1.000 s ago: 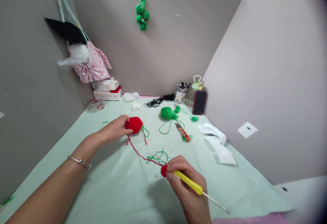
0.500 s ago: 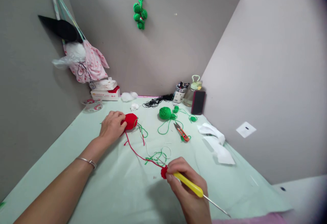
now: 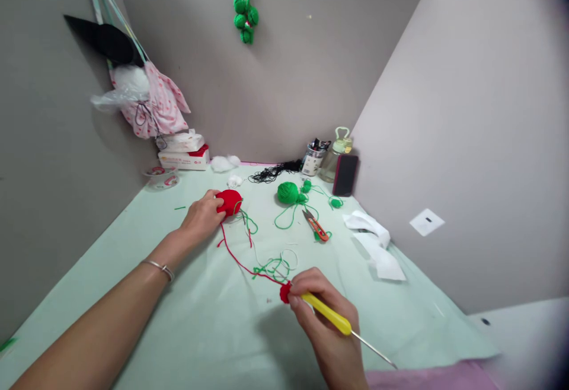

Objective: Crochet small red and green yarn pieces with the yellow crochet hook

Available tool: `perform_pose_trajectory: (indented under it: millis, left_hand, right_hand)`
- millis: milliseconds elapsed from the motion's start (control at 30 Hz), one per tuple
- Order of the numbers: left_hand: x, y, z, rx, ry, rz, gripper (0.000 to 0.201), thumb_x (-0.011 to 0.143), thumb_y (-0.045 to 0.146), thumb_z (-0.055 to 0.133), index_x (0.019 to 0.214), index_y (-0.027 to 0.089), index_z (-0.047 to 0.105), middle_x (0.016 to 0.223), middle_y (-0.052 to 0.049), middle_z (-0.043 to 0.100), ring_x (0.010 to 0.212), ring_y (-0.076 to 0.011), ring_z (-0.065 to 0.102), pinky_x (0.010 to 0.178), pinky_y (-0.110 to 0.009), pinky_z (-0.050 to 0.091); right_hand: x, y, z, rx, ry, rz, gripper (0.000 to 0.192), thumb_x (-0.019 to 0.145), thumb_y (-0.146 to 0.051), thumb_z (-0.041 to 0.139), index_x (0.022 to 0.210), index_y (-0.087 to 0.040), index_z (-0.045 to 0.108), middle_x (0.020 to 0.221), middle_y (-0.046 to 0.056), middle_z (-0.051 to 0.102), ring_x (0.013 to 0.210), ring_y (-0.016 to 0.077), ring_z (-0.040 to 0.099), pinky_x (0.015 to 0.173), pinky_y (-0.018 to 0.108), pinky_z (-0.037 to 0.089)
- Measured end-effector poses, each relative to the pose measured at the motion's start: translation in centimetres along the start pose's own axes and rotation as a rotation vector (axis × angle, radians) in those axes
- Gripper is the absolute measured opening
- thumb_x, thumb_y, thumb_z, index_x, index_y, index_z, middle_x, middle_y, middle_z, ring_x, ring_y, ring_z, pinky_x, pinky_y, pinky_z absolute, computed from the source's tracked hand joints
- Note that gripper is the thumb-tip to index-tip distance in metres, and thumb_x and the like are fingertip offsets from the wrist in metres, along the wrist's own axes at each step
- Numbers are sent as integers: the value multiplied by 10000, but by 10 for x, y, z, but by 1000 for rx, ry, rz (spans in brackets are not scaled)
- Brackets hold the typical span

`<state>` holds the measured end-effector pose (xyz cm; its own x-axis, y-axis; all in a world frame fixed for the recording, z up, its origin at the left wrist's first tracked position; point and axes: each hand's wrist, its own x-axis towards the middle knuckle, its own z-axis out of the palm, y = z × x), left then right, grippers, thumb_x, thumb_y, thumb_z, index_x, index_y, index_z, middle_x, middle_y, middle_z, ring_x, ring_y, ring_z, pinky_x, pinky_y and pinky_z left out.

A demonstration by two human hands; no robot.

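My left hand (image 3: pixel 205 215) is closed on the left side of a ball of red yarn (image 3: pixel 230 203) lying on the table. From the ball a red strand (image 3: pixel 237 262) runs across to a small red crocheted piece (image 3: pixel 285 293). My right hand (image 3: pixel 326 313) pinches that piece together with a crochet hook (image 3: pixel 329 314), which has a yellow handle and a metal shaft at each end. Loose green and white yarn ends (image 3: pixel 275 267) lie just beyond the right hand. Part of the red piece is hidden behind the right fingers.
Orange thread snips (image 3: pixel 316 227) lie near a green yarn ball (image 3: pixel 288 192). White paper strips (image 3: pixel 377 253) are at the right edge. Along the back stand a tissue box (image 3: pixel 184 159), black yarn (image 3: pixel 275 170), a pen cup (image 3: pixel 313 160), a bottle (image 3: pixel 331 165) and a phone (image 3: pixel 345 175).
My left hand has shifted slightly right and away from me along with the red yarn ball, uncovering a short green yarn scrap. My right hand keeps its grip; the camera view has tilted slightly.
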<state>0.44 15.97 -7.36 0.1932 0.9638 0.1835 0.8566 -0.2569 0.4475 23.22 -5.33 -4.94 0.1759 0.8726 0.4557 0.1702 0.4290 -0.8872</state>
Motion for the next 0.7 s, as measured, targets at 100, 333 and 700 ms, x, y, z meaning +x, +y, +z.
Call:
perform_pose_trajectory:
  millis: [100, 333, 700]
  left_hand:
    - [5, -7, 0, -77, 44, -39, 329, 1014, 360, 672, 1311, 218, 670, 1374, -112, 670, 1146, -274, 692, 962, -485, 604]
    - [19, -12, -14, -387, 183, -52, 270, 1017, 337, 658, 1233, 180, 699, 1262, -100, 721, 1056, -248, 714, 923, -463, 609]
    - [31, 12, -80, -895, 359, -42, 394, 1056, 424, 401, 1158, 193, 703, 1074, -85, 783, 960, -221, 733, 797, -336, 598]
  right_hand:
    - [-1, 0, -1, -2, 4, 14, 162, 866, -87, 698, 803, -232, 740, 763, 17, 705, 707, 163, 674, 636, 263, 531]
    - [-2, 2, 0, 16, -10, 19, 166, 875, -87, 696, 822, -238, 740, 779, 7, 708, 729, 152, 679, 663, 253, 531]
    - [-3, 2, -1, 15, -3, 20, 156, 862, -91, 705, 796, -230, 735, 759, 14, 710, 708, 164, 675, 647, 269, 527]
